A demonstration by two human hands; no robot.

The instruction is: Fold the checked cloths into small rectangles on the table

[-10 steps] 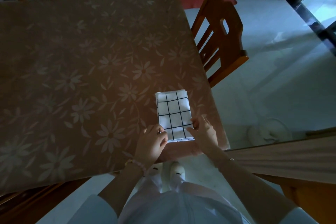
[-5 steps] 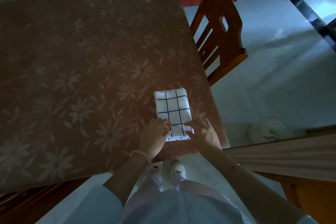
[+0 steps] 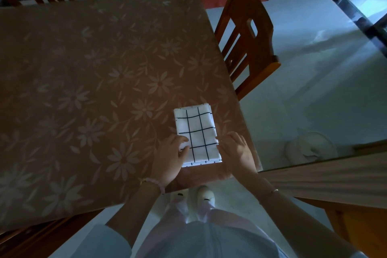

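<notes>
We see one white cotton cloth with a thin black check (image 3: 195, 136) lying flat on the brown surface with its pale flower pattern (image 3: 94, 81), close to the near right corner of that surface. The cloth is already a small upright rectangle, several layers thick, with the stacked edges showing at its far right corner.

Our left hand (image 3: 170, 157) rests on the near left edge of the cloth, its fingers curled over the hem and touching the fabric; whether this grip pinches a layer or only presses down, we cannot tell. Our right hand (image 3: 236, 151) lies with its fingers spread and flat, just beside the near right edge of the cloth and touching it at the fingertips, so that grip is open and holds nothing.

We judge this cloth to be as good as finished: its sides are roughly straight and what remains seems to be smoothing and squaring the near end. The task speaks of several cloths, but no other checked cloth shows anywhere around this one, so we cannot say how many are done or left.

A wooden slatted chair (image 3: 247, 42) stands beyond the cloth, off the right side of the surface.
</notes>
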